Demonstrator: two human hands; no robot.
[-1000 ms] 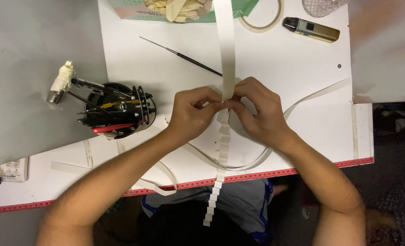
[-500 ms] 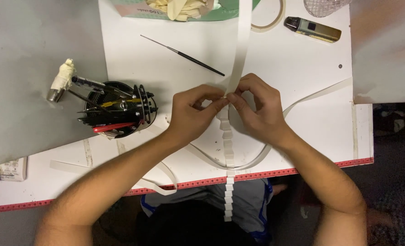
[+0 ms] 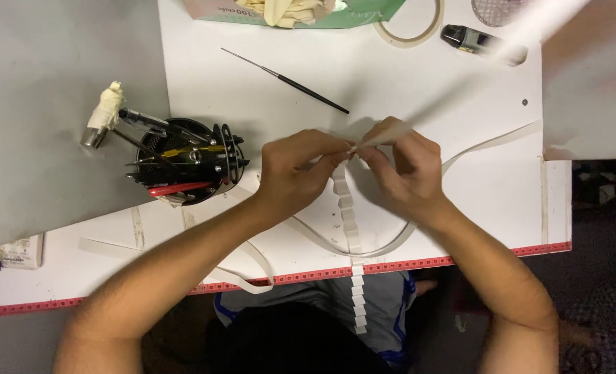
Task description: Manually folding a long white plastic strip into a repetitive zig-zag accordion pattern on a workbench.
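Since the earlier frames, the free upper end of the white paper strip (image 3: 460, 83) has swung from pointing near twelve o'clock to pointing toward two o'clock, where it shows as a motion-blurred band crossing the tabletop (image 3: 391, 76). Both hands have stayed close together over the middle of the white sheet.

Now the left hand (image 3: 297, 170) and the right hand (image 3: 398, 170) meet fingertip to fingertip. Left fingers (image 3: 336, 149) are pressed together, pinching the strip at the fold point; right fingers (image 3: 381, 138) pinch the same strip just beside them, at three o'clock of the left fingertips. From that pinch the folded, zigzag part of the strip (image 3: 349, 235) hangs toward six o'clock, crossing the red ruled edge (image 3: 474, 257) of the tabletop and ending over the person's lap.

A second loose strip (image 3: 488, 145) curves under the wrists and runs out toward three o'clock. At nine o'clock of the left hand stands a black mesh tool holder (image 3: 190, 163) tipped on its side, with pens and a tape-wrapped tool (image 3: 103, 114) poking out toward ten o'clock. At eleven o'clock of the hands lies a thin black needle tool (image 3: 287, 82). Near twelve o'clock sit a green box of gloves (image 3: 363, 10) and a tape ring (image 3: 412, 31); at one o'clock lies a small dark device (image 3: 471, 38), partly behind the blurred strip.
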